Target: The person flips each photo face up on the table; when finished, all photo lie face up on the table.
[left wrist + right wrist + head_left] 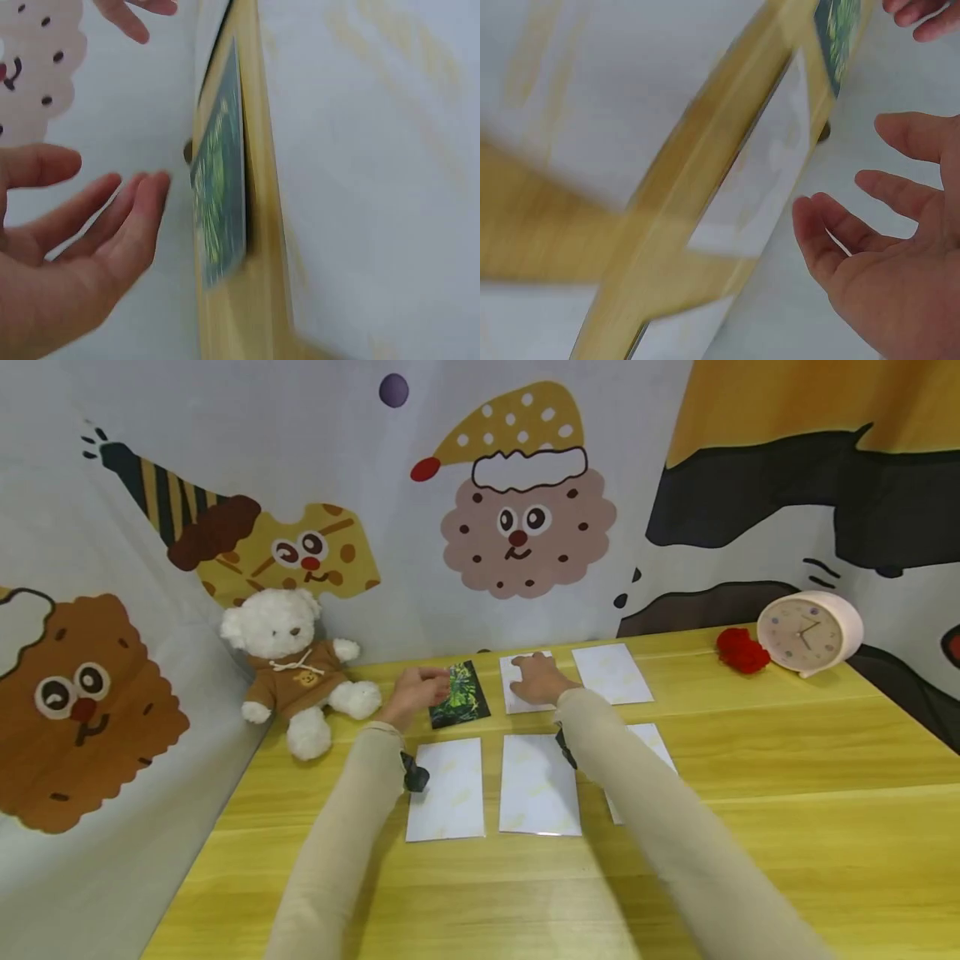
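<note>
My left hand (pixel 415 693) hovers at the left edge of a picture card (pixel 468 695) with a green leafy image on a dark ground. In the left wrist view its relaxed fingers (pixel 146 214) stand apart from that card. My right hand (pixel 540 679) is over the white card (pixel 509 681) at the back middle and hides part of it. The right wrist view shows the right hand's fingers (pixel 896 191) spread and loosely bent, with nothing between them. Both palms face the cards.
White cards lie at back right (pixel 612 673), front left (pixel 447 789), front middle (pixel 538 785) and front right (pixel 654 742), the last partly under my right sleeve. A teddy bear (pixel 300 672) sits left. A pink clock (pixel 810 633) and red fluffy thing (pixel 742 650) stand right.
</note>
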Tool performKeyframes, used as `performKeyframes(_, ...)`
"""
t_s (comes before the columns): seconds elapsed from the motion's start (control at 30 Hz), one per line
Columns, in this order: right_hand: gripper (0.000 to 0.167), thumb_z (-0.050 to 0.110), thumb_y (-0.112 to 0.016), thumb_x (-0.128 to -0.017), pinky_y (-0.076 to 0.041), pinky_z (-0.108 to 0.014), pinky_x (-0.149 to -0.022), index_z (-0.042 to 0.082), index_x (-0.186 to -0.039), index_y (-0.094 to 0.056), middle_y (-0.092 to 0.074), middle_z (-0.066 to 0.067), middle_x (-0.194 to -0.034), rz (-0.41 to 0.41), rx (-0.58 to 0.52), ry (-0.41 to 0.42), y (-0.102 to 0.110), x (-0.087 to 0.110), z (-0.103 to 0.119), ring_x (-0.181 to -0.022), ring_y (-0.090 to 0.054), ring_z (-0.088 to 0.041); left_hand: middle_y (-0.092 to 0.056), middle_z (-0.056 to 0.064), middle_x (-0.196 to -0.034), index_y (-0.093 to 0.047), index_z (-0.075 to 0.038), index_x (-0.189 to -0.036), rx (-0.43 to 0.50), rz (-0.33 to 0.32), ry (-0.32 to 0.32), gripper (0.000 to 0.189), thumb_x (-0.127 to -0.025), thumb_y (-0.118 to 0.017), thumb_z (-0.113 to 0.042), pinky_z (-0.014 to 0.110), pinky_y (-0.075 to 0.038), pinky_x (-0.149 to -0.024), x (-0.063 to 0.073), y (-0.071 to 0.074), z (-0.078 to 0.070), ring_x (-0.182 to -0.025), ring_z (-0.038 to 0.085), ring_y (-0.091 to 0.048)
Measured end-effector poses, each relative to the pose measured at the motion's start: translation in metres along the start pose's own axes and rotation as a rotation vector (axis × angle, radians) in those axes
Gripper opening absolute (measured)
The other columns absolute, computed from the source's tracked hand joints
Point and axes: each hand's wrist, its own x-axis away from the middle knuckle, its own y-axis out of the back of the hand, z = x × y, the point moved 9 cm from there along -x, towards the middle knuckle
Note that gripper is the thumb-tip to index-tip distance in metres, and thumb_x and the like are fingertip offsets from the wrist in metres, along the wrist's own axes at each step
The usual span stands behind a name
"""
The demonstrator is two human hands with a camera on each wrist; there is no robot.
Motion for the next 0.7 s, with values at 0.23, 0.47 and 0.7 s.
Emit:
performKeyframes(0.23, 0.063, 0.022, -0.054, -0.098, -0.028, -0.056, -0.124, -0.005, -0.152, -0.036, -0.043, -0.026, -0.154, -0.009, -0.031, -0.029, 0.011, 0.012, -0.029, -0.148, -0.031, -0.045, -0.035, 0.025, -0.158, -0.029, 0.004, -0.155, 0.131, 0.263, 0.004, 0.055, -0.106, -0.046, -0.015, 0.044, -0.040, -0.119, 0.001, -0.052, -0.012, -0.144, 0.036, -0.044)
performKeyframes(0.47, 0.064, 0.023, -0.056, -0.097, -0.029, -0.059, -0.122, -0.004, -0.151, -0.038, -0.044, -0.028, -0.152, -0.016, -0.053, -0.057, 0.011, 0.019, -0.036, -0.146, -0.032, -0.047, -0.034, 0.025, -0.157, -0.030, 0.004, -0.154, 0.124, 0.245, 0.013, 0.055, -0.107, -0.046, -0.021, 0.045, -0.040, -0.120, -0.003, -0.074, -0.015, -0.144, 0.037, -0.044)
performKeyframes(0.7, 0.063, 0.025, -0.055, -0.098, -0.028, -0.056, -0.123, -0.004, -0.152, -0.037, -0.045, -0.029, -0.151, -0.010, -0.078, -0.045, 0.002, 0.020, -0.037, -0.145, -0.036, -0.046, -0.041, 0.022, -0.155, -0.038, 0.005, -0.151, 0.021, 0.217, -0.007, 0.053, -0.105, -0.049, -0.020, 0.046, -0.043, -0.117, -0.007, -0.084, -0.017, -0.140, 0.037, -0.049)
